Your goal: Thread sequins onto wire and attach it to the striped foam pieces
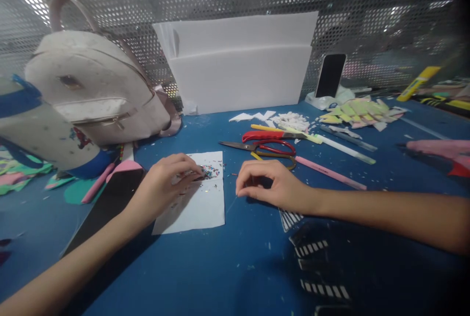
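My left hand rests on a white sheet of paper on the blue table, its fingers curled and pinched at a small pile of coloured beads or sequins. My right hand lies just right of the sheet, fingers pinched together on something thin that I cannot make out, perhaps a needle or thread. Red-handled scissors lie just beyond my right hand.
A white backpack stands at the left, a folded white foam sheet at the back, a phone propped up to its right. Pens, white paper scraps, pastel foam pieces and a pink glue gun lie about.
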A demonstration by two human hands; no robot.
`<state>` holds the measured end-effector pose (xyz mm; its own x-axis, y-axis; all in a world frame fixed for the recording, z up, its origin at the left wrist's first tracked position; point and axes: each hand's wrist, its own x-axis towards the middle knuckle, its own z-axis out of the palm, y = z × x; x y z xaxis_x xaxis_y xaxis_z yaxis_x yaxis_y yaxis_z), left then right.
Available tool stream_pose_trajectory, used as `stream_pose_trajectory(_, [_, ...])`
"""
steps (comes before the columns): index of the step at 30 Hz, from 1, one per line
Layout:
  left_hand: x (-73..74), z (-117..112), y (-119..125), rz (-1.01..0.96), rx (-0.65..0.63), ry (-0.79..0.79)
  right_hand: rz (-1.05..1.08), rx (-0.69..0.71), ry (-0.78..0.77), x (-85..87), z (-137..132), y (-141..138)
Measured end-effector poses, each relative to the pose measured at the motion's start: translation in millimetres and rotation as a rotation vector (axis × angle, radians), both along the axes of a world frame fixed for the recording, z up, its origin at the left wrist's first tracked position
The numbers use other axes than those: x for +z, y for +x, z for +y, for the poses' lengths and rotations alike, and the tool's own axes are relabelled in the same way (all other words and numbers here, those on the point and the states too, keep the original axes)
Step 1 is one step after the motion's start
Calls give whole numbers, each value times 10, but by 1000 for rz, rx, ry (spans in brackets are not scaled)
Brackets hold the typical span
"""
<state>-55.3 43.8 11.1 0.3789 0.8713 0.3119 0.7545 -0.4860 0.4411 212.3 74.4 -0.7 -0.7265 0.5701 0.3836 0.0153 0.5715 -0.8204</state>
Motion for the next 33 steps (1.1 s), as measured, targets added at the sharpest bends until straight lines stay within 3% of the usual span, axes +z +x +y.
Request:
stream_pose_trajectory(8, [-74,13,67,109,42,47,1,2,6,1,7,-17])
stream_pose_trajectory(24, [-26,26,100,-52,104,-30,-4,-12,34,2,-2,-14])
stream_pose_trajectory(26, [3,8,121,-142,135,-61,1,-13,33,7,-9,-10])
stream_pose_trajectory(31, [56,-109,290,-620,157,-357,24,-27,39,7,-14,-9])
stream_pose_trajectory(33, [42,-179,375,-691,146,-391,41,-33,42,7,-13,-7])
